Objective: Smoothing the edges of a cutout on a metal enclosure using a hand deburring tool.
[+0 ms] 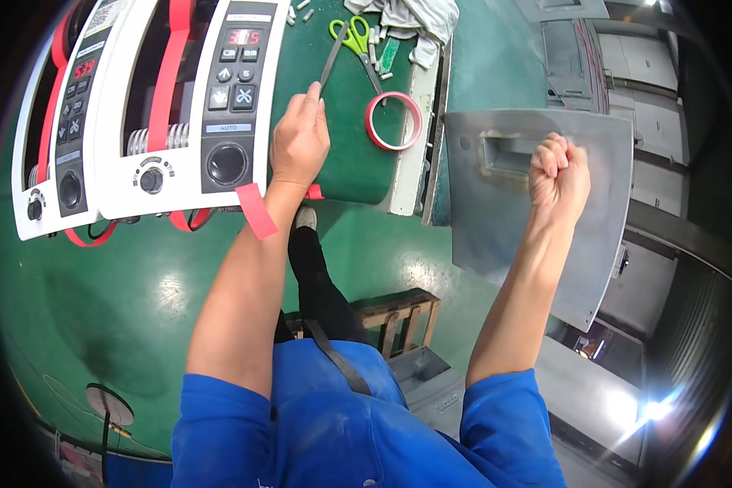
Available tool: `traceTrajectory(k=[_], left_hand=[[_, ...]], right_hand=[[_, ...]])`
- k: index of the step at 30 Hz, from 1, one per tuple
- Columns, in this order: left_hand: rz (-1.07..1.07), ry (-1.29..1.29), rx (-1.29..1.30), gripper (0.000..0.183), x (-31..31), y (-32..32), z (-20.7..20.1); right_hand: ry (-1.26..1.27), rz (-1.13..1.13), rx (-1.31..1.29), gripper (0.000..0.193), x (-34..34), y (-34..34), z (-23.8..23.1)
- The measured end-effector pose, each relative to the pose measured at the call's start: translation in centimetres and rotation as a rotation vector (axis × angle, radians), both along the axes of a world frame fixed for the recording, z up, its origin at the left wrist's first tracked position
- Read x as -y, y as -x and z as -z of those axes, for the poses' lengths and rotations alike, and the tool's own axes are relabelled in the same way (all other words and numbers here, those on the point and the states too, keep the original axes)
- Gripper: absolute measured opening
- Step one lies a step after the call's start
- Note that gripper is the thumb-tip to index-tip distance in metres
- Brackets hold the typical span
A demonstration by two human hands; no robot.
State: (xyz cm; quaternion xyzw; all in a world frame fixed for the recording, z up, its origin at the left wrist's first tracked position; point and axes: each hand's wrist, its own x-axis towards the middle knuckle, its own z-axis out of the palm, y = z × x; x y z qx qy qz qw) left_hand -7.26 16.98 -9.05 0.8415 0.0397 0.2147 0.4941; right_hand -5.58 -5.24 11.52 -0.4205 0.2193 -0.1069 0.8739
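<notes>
My left hand (300, 140) is over the green table mat, fingers closed on a thin grey metal blade (333, 55) that points away from me. The blade's far end crosses the green-handled scissors (362, 53). Right of this hand lies a roll of red tape (371, 122). A cut strip of red tape (256, 211) hangs at the dispenser's front edge, against my left forearm. My right hand (560, 172) is closed in front of a grey metal panel (537, 236), beside its rectangular recess (504, 154). Whatever its curled fingers hold is hidden.
Two white tape dispensers (248, 175) with red tape and lit displays stand at the left. A white cloth (419, 24) and small white pieces (303, 15) lie at the mat's far side. Below is a wooden pallet (398, 313) on the green floor.
</notes>
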Motion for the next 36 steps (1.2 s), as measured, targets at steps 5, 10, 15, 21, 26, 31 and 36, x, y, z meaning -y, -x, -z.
traceTrajectory(k=[5,10,15,21,26,31,36], left_hand=[[-0.016,0.015,0.012,0.024,-0.4,0.0,0.2],[-0.003,0.019,0.016,0.025,0.0,0.0,0.2],[-0.01,-0.003,-0.006,0.024,-0.2,0.0,0.1],[-0.008,0.001,-0.023,0.024,0.0,-0.1,0.0],[-0.012,0.026,-0.042,0.023,0.0,0.0,0.1],[-0.031,0.0,-0.011,0.022,-0.1,0.0,0.5],[-0.032,0.011,0.025,0.022,0.0,0.0,0.8]], right_hand=[[0.059,-0.02,-0.097,0.012,0.5,-0.8,-0.3],[-0.071,-0.065,-0.025,0.013,1.2,-0.6,0.0],[0.383,-0.027,-0.277,0.004,0.6,-0.6,1.7],[0.039,-0.063,-0.037,0.014,0.7,3.0,3.9],[-0.096,-0.137,0.173,0.027,0.9,3.2,3.9],[-0.356,-0.208,0.281,0.027,1.3,2.4,4.3],[-0.475,-0.27,0.324,0.022,1.0,1.2,4.4]])
